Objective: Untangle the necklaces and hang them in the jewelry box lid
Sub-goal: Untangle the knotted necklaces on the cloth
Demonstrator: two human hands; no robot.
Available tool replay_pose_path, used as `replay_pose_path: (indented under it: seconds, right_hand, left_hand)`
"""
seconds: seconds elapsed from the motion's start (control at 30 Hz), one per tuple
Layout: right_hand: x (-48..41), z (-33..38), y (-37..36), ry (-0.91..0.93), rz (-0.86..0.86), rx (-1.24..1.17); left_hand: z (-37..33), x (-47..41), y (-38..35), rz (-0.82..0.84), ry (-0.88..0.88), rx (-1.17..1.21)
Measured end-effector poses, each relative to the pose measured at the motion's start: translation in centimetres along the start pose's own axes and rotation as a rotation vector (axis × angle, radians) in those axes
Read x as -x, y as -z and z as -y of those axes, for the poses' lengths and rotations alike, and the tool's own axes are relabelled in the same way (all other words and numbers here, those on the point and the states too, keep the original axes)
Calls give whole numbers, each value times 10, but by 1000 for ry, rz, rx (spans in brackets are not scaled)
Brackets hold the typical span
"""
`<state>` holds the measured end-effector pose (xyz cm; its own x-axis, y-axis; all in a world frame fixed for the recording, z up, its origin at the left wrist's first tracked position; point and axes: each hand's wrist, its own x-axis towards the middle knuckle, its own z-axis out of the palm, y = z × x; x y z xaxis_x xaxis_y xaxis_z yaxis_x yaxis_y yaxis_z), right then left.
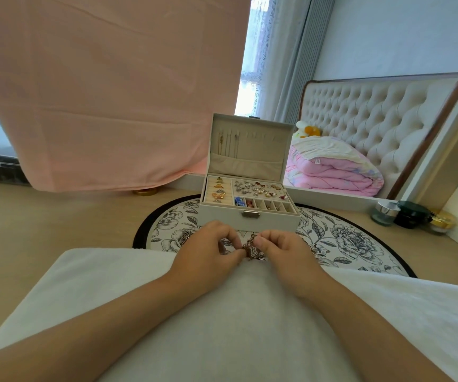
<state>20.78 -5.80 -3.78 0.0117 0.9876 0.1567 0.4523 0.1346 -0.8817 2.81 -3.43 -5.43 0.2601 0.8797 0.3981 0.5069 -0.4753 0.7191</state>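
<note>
My left hand [208, 249] and right hand [280, 250] pinch the tangled necklaces [251, 248] between the fingers near the bench's front edge. Pulling too hard may tighten the knot or snap a chain.

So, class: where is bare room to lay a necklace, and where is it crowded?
Free: tabletop left of floral mat; mat's right side before jars. Crowded: before the jewelry box, where left hand and right hand pinch the necklaces.

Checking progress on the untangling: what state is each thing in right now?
jewelry box lid: open, standing upright.
hung necklaces: on the lid's left hooks.
tangled necklaces: bunched, pinched between both hands.
left hand: pinches the tangle.
right hand: pinches the tangle.
box clasp: unlatched.
</note>
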Motion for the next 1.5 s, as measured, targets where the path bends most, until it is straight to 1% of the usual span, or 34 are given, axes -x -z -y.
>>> replay_pose_path:
  seconds: [0.07,0.23,0.43,0.5,0.53,0.6,0.63,0.7,0.77,0.83,0.93,1.0,1.1,1.2,1.33,1.4,1.5]
  right_hand:
    - [0,0,2,-4,12,9]
    - [1,0,3,11,52,-7]
    - [-2,-2,5,13,59,40]
    - [-1,0,8,11,98,69]
    - [0,2,10,13,122,92]
    - [2,4,11,19,166,127]
    - [2,5,11,16,173,130]
    - [4,7,11,-3,163,122]
    - [6,11,10,-8,154,140]
    - [7,15,8,18,155,176]
    - [7,18,6,64,145,239]
    - [7,19,6,70,138,248]
    - [7,19,7,39,100,191]
    - [6,19,7,-32,119,97]
    - [4,16,9,-41,191,10]
    - [4,18,10,-31,199,-2]
    - [3,17,11,-15,240,-76]
  left_hand:
    - [1,0,0,17,-7,30]
    - [-3,3,1,37,-72,198]
    - [-4,1,0,-33,-40,207]
    - [-2,0,2,-59,-65,138]
    - [0,0,3,-61,-104,51]
    - [1,0,3,-51,-245,-192]
    - [1,0,3,-59,-312,-262]
    - [-2,2,3,-88,-348,-267]
    - [-5,4,3,-127,-343,-233]
    - [-7,5,2,-133,-277,-189]
    - [-7,3,1,-109,-122,-135]
    - [-6,1,1,-76,-114,-123]
    - [-4,-2,1,65,-75,85]
    - [-1,-4,1,188,1,270]
    - [-3,-3,4,229,94,557]
    - [-6,-2,4,239,108,641]
    - [-7,-2,2,214,73,659]
